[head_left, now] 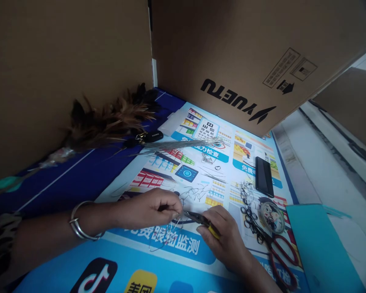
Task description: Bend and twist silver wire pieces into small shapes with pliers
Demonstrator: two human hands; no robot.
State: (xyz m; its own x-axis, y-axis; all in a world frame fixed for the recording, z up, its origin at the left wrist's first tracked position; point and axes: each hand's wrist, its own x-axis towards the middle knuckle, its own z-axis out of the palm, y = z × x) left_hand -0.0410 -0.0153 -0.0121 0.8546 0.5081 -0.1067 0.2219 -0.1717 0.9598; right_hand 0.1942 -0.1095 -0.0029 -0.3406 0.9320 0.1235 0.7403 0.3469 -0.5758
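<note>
My left hand [151, 208] is closed in a pinch on a thin bent wire [171, 234], a silver bangle on its wrist. My right hand [224, 236] grips yellow-handled pliers [201, 221], whose jaws meet the wire at my left fingertips. Both hands hover just above a printed blue poster [183, 179] that covers the table. Loose bent wire pieces [198, 191] lie just beyond my hands.
A bundle of straight wires [183, 145] lies mid-table, a feather duster [106, 122] to its left. Right of my hands: a black phone [264, 176], small dark rings [247, 203], red-handled scissors [280, 256], a round badge [272, 216], a teal folder [320, 248]. Cardboard boxes [232, 49] wall the back.
</note>
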